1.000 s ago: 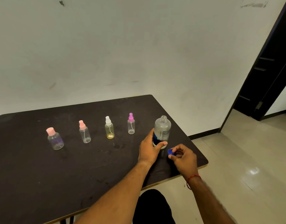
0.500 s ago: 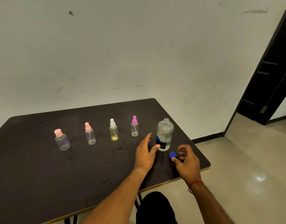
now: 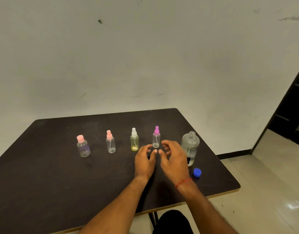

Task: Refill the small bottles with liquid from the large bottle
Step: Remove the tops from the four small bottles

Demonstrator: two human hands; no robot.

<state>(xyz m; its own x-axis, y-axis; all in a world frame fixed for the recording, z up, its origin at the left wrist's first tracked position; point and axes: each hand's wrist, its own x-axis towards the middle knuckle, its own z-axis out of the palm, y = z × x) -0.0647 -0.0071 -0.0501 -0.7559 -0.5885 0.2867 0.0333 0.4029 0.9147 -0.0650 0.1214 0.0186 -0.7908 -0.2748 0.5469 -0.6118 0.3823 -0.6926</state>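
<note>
Blue cap (image 3: 197,172) just beside large bottle (image 3: 190,146)

Matt dark table (image 3: 61,174), clear plastic bottles (image 3: 190,147)

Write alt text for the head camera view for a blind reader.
The left hand and right hand, both empty, hover in front of the purple-capped spray bottle, the rightmost of four small capped bottles on a dark table. The large bottle stands uncapped to its right, its blue cap lying beside it.
</note>
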